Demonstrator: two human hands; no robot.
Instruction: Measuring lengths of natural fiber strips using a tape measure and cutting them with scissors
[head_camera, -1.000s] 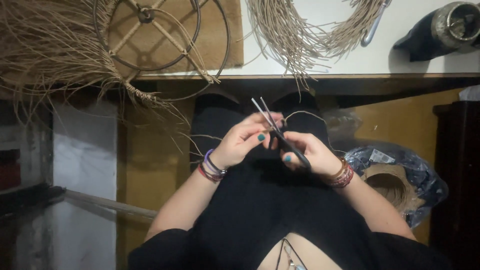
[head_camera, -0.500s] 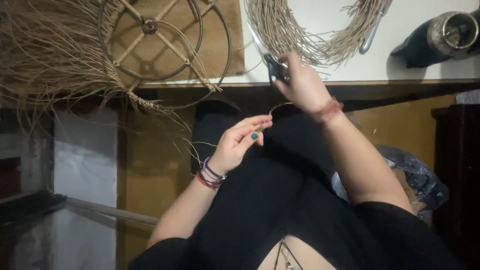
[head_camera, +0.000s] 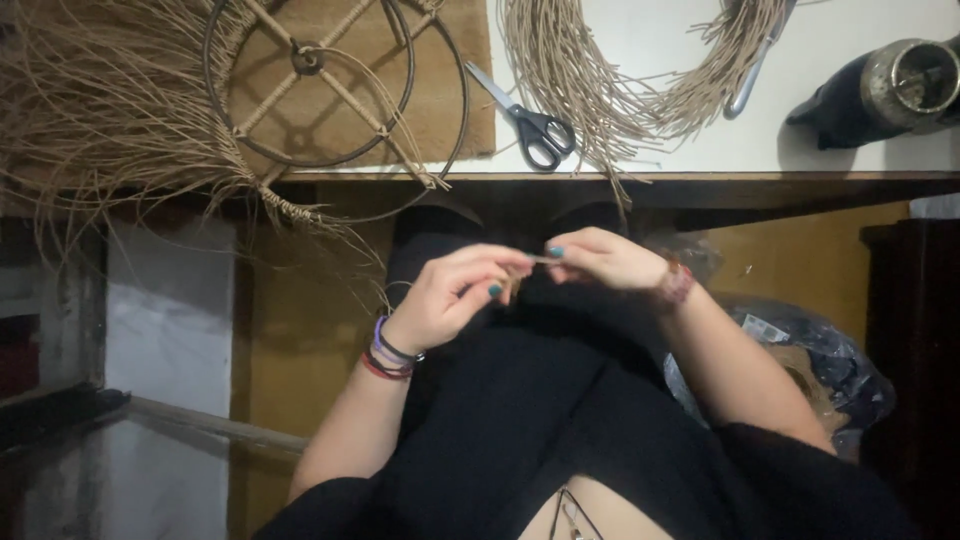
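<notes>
L hand (head_camera: 455, 295) & R hand (head_camera: 605, 262) over lap, both grips pinched on short fibre strand (head_camera: 530, 262) btwn them. Scissors (head_camera: 530, 122) on tabletop (head_camera: 850, 150) at 12 o'clock.

A white table (head_camera: 860, 150) runs along the top, its wooden edge facing the lap. On it lie black-handled scissors (head_camera: 530, 120), blades pointing up-left, just beside a tan mat (head_camera: 450, 60). A dark wire ring frame (head_camera: 330, 90) with wrapped spokes rests on the mat and overhangs the table edge. Loose straw fibres (head_camera: 90, 130) spread out at the far left. A looped bundle of cord (head_camera: 640, 70) lies right of the scissors, some strands hanging over the edge. A dark jug (head_camera: 880, 90) lies at the far right. Below, a dark plastic bag (head_camera: 830, 360) sits on the floor.
</notes>
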